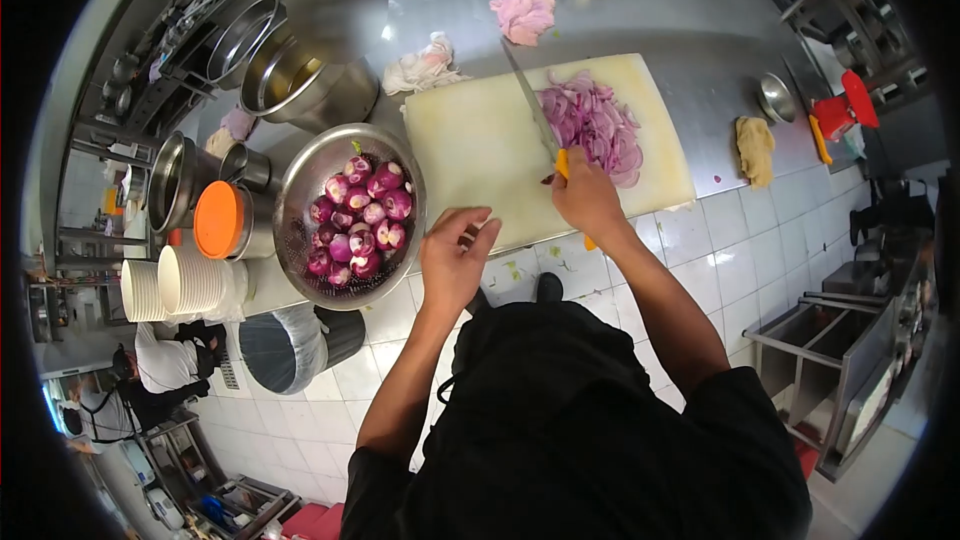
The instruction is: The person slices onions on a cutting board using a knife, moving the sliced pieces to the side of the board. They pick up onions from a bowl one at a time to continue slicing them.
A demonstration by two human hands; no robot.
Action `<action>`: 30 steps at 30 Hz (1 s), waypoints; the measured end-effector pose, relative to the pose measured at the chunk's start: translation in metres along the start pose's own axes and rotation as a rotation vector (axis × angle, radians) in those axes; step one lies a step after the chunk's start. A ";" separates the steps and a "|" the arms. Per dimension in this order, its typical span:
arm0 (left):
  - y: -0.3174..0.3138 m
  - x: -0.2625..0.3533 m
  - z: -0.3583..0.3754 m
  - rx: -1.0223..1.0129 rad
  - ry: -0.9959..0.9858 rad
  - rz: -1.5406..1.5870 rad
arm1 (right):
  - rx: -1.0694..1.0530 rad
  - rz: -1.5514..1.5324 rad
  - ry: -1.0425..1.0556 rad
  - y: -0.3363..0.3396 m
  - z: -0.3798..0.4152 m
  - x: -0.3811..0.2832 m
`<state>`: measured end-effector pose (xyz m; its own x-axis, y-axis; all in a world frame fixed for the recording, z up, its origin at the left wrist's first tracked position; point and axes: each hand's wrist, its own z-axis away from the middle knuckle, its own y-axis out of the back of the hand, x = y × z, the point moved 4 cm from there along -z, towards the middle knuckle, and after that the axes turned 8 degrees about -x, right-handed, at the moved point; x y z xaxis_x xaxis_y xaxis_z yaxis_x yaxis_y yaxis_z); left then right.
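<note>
My right hand (pixel 586 196) is wrapped round the orange-yellow handle of a knife (pixel 534 105). Its long blade points away from me over the white cutting board (pixel 465 150), along the left side of a pile of sliced red onion (pixel 595 130). Over the board's near left edge hovers my left hand (pixel 458 252), its fingers loosely bent and apart, with nothing visible in them. To the left of that hand, a perforated metal colander (pixel 295 210) holds several peeled whole red onions (pixel 362 215).
Cloths (pixel 425 65) and a pink cloth (pixel 524 12) lie beyond the board. Stacked paper bowls (pixel 195 280), an orange-lidded container (pixel 220 220) and a large pot (pixel 290 85) stand left. At right are a yellowish cloth (pixel 755 150) and a small metal bowl (pixel 775 98). Other people (pixel 170 355) are at lower left.
</note>
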<state>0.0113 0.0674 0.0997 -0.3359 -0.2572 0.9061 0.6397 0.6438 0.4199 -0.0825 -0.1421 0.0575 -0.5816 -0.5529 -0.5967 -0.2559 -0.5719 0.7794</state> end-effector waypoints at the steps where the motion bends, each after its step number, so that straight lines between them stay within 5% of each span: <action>1: -0.003 0.009 -0.011 -0.008 -0.030 -0.035 | 0.024 0.026 0.020 0.008 0.007 -0.008; 4: -0.021 0.046 -0.053 0.001 -0.194 -0.138 | 0.178 0.041 0.082 0.020 0.017 -0.008; 7: -0.057 0.055 -0.092 0.005 -0.570 -0.322 | 0.290 0.012 0.099 0.031 0.025 0.002; 19: -0.170 0.065 -0.178 -0.429 -0.652 -0.464 | 0.333 0.039 0.042 0.046 0.037 0.039; 25: -0.104 0.101 -0.172 -0.124 -0.575 -0.580 | 0.308 -0.046 0.044 0.055 0.038 0.041; 30: -0.103 0.069 -0.173 -0.079 -0.538 -0.785 | 0.339 -0.032 0.108 0.061 0.040 0.048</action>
<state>0.0419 -0.1415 0.1281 -0.9494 -0.2169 0.2273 0.1347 0.3725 0.9182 -0.1570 -0.1794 0.0841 -0.4891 -0.6093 -0.6242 -0.5246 -0.3662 0.7685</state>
